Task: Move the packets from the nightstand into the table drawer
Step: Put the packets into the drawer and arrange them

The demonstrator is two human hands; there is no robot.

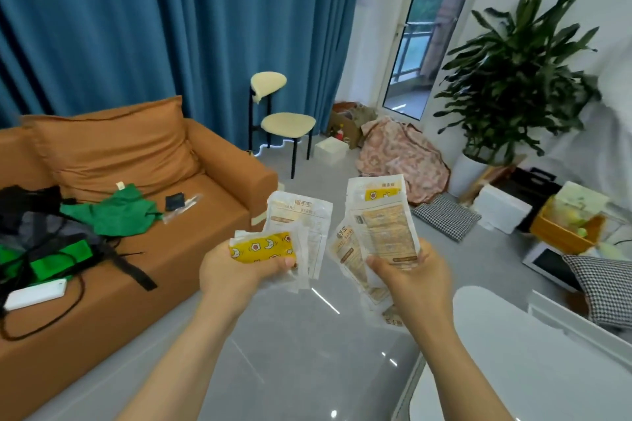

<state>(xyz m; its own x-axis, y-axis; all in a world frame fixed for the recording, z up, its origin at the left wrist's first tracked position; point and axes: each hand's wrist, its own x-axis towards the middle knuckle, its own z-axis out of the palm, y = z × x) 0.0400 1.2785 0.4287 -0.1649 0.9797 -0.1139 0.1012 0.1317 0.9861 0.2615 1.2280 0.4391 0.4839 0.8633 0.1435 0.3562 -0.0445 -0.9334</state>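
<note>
My left hand [236,270] grips a bunch of packets [297,225]; the front one is yellow with a moon-and-flower print, and white ones with printed text stand behind it. My right hand [410,280] holds another bunch of white and yellow packets [379,222], fanned upward, thumb across their lower edge. Both hands are held out in front of me above the grey floor. No nightstand or drawer is in view.
An orange sofa [143,181] with green cloth, dark straps and a white power bank stands at the left. A white rounded table [533,359] lies at the lower right. Ahead are a cream chair [284,120], a potted plant [513,79], checked cushions and boxes on the floor.
</note>
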